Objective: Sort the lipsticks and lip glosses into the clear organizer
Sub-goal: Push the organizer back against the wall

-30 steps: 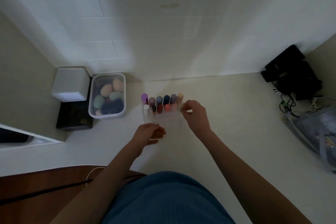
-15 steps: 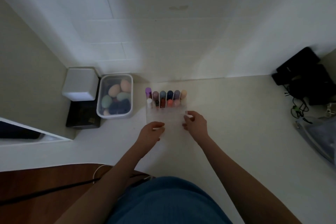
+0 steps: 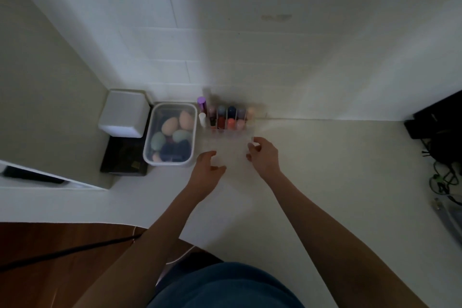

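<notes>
The clear organizer (image 3: 226, 149) stands on the white counter against the tiled wall. Its far rows hold several upright lipsticks and lip glosses (image 3: 231, 117) with purple, blue, red, pink and peach caps. Its near rows look see-through and blurred. My left hand (image 3: 206, 170) grips the organizer's near left corner. The near right corner is pinched by my right hand (image 3: 265, 157), thumb and fingers on the edge.
A lidded clear box of coloured makeup sponges (image 3: 172, 134) sits just left of the organizer. A white cube (image 3: 125, 114) rests on a black box farther left. Black items and cables (image 3: 440, 137) lie at the right edge. The counter's front edge (image 3: 150, 225) is near my body.
Both hands have pushed the organizer away from me until it stands against the wall beside the sponge box. The hands stay at its near corners.
</notes>
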Available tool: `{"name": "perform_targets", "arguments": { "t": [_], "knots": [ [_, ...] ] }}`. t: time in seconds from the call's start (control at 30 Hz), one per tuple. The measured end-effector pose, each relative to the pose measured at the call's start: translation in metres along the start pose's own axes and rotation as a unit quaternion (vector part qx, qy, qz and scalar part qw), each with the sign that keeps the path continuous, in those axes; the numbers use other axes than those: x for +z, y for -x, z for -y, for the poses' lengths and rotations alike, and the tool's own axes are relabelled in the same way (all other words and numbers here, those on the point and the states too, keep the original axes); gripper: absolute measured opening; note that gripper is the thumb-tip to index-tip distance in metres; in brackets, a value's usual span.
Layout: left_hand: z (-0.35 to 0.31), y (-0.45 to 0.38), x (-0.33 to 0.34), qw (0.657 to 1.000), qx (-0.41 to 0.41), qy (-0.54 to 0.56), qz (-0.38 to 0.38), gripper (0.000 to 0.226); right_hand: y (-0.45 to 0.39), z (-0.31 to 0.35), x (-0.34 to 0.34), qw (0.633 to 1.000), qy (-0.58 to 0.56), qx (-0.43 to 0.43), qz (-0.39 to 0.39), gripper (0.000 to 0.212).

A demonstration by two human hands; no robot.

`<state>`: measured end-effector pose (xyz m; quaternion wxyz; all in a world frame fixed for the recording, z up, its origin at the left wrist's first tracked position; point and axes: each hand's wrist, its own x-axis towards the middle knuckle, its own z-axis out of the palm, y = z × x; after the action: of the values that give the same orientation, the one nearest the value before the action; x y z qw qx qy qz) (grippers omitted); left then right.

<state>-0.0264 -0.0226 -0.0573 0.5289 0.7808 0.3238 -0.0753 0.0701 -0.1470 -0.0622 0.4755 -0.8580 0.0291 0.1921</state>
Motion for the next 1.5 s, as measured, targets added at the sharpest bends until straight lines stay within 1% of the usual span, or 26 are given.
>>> {"name": "perform_targets", "arguments": {
  "t": [0.2, 0.27, 0.33, 0.37, 0.4, 0.5, 0.57, 0.63, 0.7, 0.83, 0.9, 1.03, 1.4, 1.47, 1.5],
  "knots": [
    [0.0, -0.009, -0.001, 1.0, 0.016, -0.019, -0.009, 0.054, -0.011, 0.004, 0.002, 1.0, 0.012, 0.005, 0.018, 0.031],
    [0.0, -0.008, -0.002, 0.998, 0.042, -0.05, -0.016, 0.051, -0.011, 0.007, -0.004, 0.998, 0.065, -0.013, -0.001, 0.033],
    [0.0, -0.007, -0.003, 0.992, 0.087, -0.091, -0.033, 0.046, -0.008, 0.015, -0.012, 0.985, 0.14, -0.069, -0.069, 0.026],
    [0.0, -0.007, -0.004, 0.987, 0.11, -0.108, -0.042, 0.045, -0.007, 0.02, -0.014, 0.977, 0.153, -0.114, -0.093, 0.021],
    [-0.001, -0.008, -0.005, 0.983, 0.13, -0.119, -0.047, 0.046, -0.007, 0.028, -0.015, 0.97, 0.158, -0.163, -0.092, 0.018],
    [-0.003, -0.013, -0.007, 0.97, 0.169, -0.169, -0.036, 0.052, -0.015, 0.058, -0.009, 0.943, 0.176, -0.282, -0.01, 0.021],
    [-0.004, -0.018, -0.008, 0.961, 0.176, -0.213, -0.019, 0.054, -0.02, 0.078, -0.002, 0.924, 0.196, -0.324, 0.05, 0.027],
    [-0.002, -0.022, -0.01, 0.956, 0.178, -0.234, -0.005, 0.055, -0.024, 0.092, 0.006, 0.905, 0.232, -0.345, 0.095, 0.029],
    [0.0, -0.024, -0.011, 0.953, 0.181, -0.244, 0.003, 0.055, -0.029, 0.098, 0.014, 0.892, 0.275, -0.343, 0.106, 0.028],
    [0.0, -0.026, -0.01, 0.951, 0.182, -0.249, 0.004, 0.057, -0.033, 0.105, 0.023, 0.871, 0.342, -0.345, 0.08, 0.023],
    [-0.001, -0.026, -0.01, 0.952, 0.177, -0.249, 0.005, 0.058, -0.033, 0.105, 0.026, 0.864, 0.354, -0.348, 0.078, 0.022],
    [-0.003, -0.023, -0.01, 0.954, 0.17, -0.247, 0.003, 0.06, -0.034, 0.101, 0.029, 0.889, 0.316, -0.326, 0.059, 0.018],
    [-0.01, -0.016, -0.012, 0.951, 0.167, -0.258, 0.011, 0.062, -0.029, 0.105, 0.027, 0.885, 0.331, -0.32, 0.073, 0.022],
    [-0.01, -0.016, -0.013, 0.951, 0.167, -0.258, 0.014, 0.06, -0.028, 0.103, 0.026, 0.892, 0.309, -0.323, 0.072, 0.021],
    [-0.01, -0.016, -0.013, 0.953, 0.166, -0.253, 0.014, 0.059, -0.028, 0.1, 0.025, 0.899, 0.279, -0.332, 0.055, 0.02]
  ]
}}
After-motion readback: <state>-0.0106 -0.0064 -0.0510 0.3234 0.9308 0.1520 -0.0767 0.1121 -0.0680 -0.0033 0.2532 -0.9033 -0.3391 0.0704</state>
